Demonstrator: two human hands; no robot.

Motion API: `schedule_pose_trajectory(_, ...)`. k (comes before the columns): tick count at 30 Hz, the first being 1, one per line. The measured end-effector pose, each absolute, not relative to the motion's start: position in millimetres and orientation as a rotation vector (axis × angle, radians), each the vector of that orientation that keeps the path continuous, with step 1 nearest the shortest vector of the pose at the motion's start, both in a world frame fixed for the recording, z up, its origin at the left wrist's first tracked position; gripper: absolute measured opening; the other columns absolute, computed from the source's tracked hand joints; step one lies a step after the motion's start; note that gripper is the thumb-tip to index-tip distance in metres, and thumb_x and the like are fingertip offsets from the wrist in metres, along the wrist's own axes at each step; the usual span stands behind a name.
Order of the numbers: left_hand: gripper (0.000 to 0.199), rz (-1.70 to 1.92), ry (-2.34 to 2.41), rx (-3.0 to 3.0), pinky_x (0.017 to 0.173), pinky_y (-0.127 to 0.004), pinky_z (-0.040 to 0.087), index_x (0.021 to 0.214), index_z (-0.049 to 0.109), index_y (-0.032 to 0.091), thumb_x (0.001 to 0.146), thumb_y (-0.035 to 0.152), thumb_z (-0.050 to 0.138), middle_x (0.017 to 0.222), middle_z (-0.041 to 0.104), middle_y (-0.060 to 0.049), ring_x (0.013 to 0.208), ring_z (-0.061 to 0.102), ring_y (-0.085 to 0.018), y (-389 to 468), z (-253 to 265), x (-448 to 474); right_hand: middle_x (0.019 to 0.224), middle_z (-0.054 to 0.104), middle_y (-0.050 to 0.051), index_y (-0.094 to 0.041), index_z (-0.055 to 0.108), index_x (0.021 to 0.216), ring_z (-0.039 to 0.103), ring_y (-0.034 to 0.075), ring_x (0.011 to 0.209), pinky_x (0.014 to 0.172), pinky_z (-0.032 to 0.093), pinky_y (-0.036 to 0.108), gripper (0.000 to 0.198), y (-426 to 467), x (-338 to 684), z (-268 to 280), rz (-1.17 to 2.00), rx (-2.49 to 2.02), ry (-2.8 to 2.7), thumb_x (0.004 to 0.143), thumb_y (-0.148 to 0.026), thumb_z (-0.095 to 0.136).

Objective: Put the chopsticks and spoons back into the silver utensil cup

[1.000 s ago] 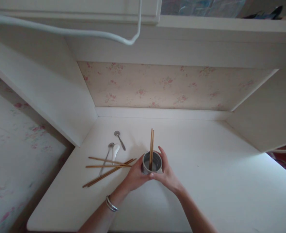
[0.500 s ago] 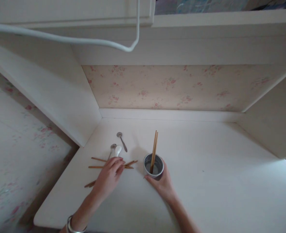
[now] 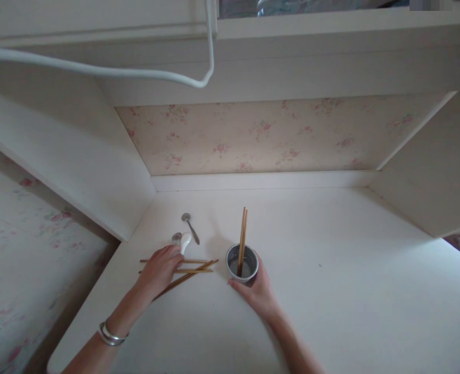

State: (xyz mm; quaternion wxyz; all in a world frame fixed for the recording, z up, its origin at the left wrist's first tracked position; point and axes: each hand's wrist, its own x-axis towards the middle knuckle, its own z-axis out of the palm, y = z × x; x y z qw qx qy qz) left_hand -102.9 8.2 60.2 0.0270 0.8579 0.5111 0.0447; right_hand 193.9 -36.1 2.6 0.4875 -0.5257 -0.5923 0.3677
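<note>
My right hand point(image 3: 261, 291) is wrapped round the side of a metal cup point(image 3: 230, 270) standing on the white tabletop. A pair of wooden chopsticks point(image 3: 243, 228) leans upright inside the cup. My left hand point(image 3: 158, 271) lies over several loose chopsticks point(image 3: 191, 276), its fingers bent and close together beside the handle of a white spoon point(image 3: 185, 240). What those fingertips hold, if anything, is hidden. The head of a metal spoon point(image 3: 176, 237) shows just left of the white one. Farther back lies another metal spoon point(image 3: 191, 228), untouched.
The white tabletop point(image 3: 331, 301) reaches a low ledge point(image 3: 261, 181) at the back and side panels left and right. A white cable point(image 3: 136, 72) hangs across the upper left, in front of a cabinet.
My left hand has shifted left and back toward me, baring more of the crossed chopsticks. My right hand stays round the cup. The whole view has turned slightly.
</note>
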Motion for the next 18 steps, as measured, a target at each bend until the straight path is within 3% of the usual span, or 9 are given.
schedule_pose_trajectory(5, 0.025, 0.327, 1.627, 2.644, 0.088, -0.039, 0.047, 0.101, 0.065, 0.02, 0.092, 0.017, 0.043, 0.103, 0.066, -0.007, 0.098, 0.06, -0.023, 15.4, 65.4, -101.9, 0.134, 0.052, 0.01, -0.027, 0.036, 0.137, 0.049, 0.03, 0.125, 0.106, 0.038, 0.05, 0.085, -36.2, 194.6, 2.8, 0.883, -1.295, -1.456, 0.066, -0.033, 0.081)
schedule_pose_trajectory(9, 0.023, 0.654, 1.688, 2.568, 0.088, -0.038, 0.048, 0.102, 0.065, 0.02, 0.094, 0.026, 0.044, 0.101, 0.068, -0.007, 0.092, 0.062, -0.021, 17.9, 87.9, -89.8, 0.133, 0.053, 0.01, -0.027, 0.036, 0.137, 0.05, 0.029, 0.124, 0.107, 0.038, 0.048, 0.085, -36.3, 194.2, 2.4, 0.871, -1.293, -1.454, 0.065, -0.033, 0.081)
schedule_pose_trajectory(13, 0.024, 1.129, 1.707, 2.162, 0.084, -0.031, 0.05, 0.098, 0.065, 0.019, 0.091, 0.038, 0.052, 0.096, 0.069, -0.006, 0.09, 0.065, -0.019, 11.8, 127.6, -59.5, 0.134, 0.052, 0.01, -0.026, 0.035, 0.138, 0.049, 0.03, 0.125, 0.106, 0.039, 0.048, 0.086, -36.3, 194.7, 3.1, 0.865, -1.3, -1.465, 0.065, -0.034, 0.081)
schedule_pose_trajectory(18, 0.03, 1.354, 1.464, 1.751, 0.077, -0.026, 0.053, 0.104, 0.066, 0.018, 0.087, 0.041, 0.059, 0.097, 0.071, -0.005, 0.085, 0.067, -0.016, 6.6, 168.0, -13.4, 0.135, 0.051, 0.011, -0.025, 0.035, 0.137, 0.049, 0.029, 0.126, 0.107, 0.038, 0.048, 0.084, -36.6, 195.3, 5.8, 0.863, -1.303, -1.485, 0.066, -0.035, 0.08)
